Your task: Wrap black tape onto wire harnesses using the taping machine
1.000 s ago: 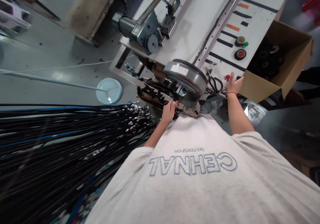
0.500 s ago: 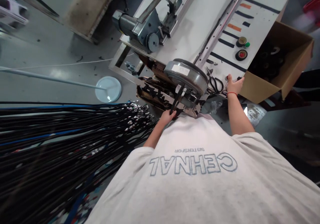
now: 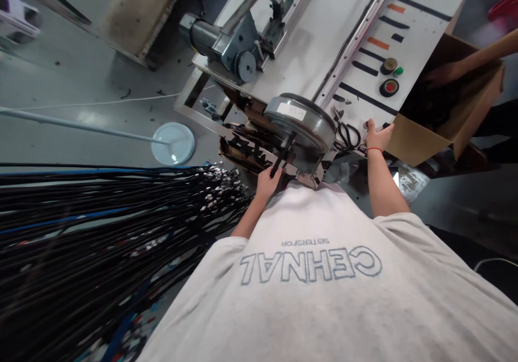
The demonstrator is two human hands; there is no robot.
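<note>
My left hand (image 3: 267,183) is closed around a dark cable (image 3: 282,156), which runs up to the round metal drum machine (image 3: 301,119) in front of my body. Part of the cable's end merges with the dark parts under the drum. At the front corner of the white table (image 3: 307,60), my right hand (image 3: 378,134) rests with its fingers apart. A small dark round piece lies by one fingertip, too small to name. Black-handled scissors (image 3: 347,135) lie just left of that hand.
A motor unit (image 3: 220,41) stands on the table's left side. Tape rolls (image 3: 389,87) and tape strips (image 3: 366,68) lie at right. Another person's arm (image 3: 481,57) reaches into a cardboard box (image 3: 424,138). Many black cables (image 3: 101,211) hang at left beside a pale round base (image 3: 173,143).
My left hand has moved slightly up and left with the cable. Another person's arm has come into the cardboard box from the right. My right hand stays in place.
</note>
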